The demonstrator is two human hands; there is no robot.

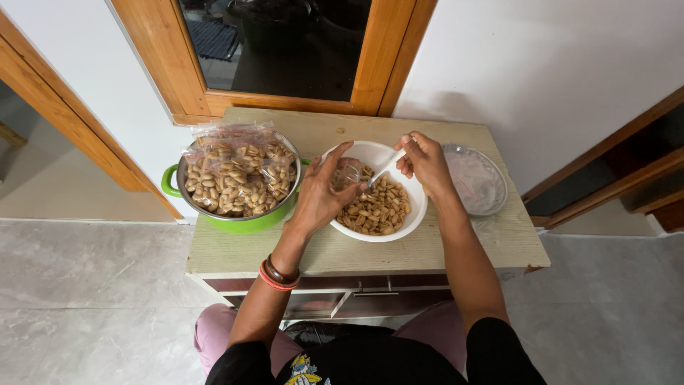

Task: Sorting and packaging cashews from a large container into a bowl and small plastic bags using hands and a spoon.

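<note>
A white bowl of peanuts sits in the middle of a small wooden table. My left hand hovers over the bowl's left side, holding a small clear plastic bag open above the nuts. My right hand is over the bowl's far right rim and grips a white spoon whose tip points down towards the bag and the peanuts. Bangles ring my left wrist.
A green pot with a steel rim stands at the table's left, heaped with several filled clear bags of peanuts. A glass lid lies at the right. A wood-framed window is behind; tiled floor lies around.
</note>
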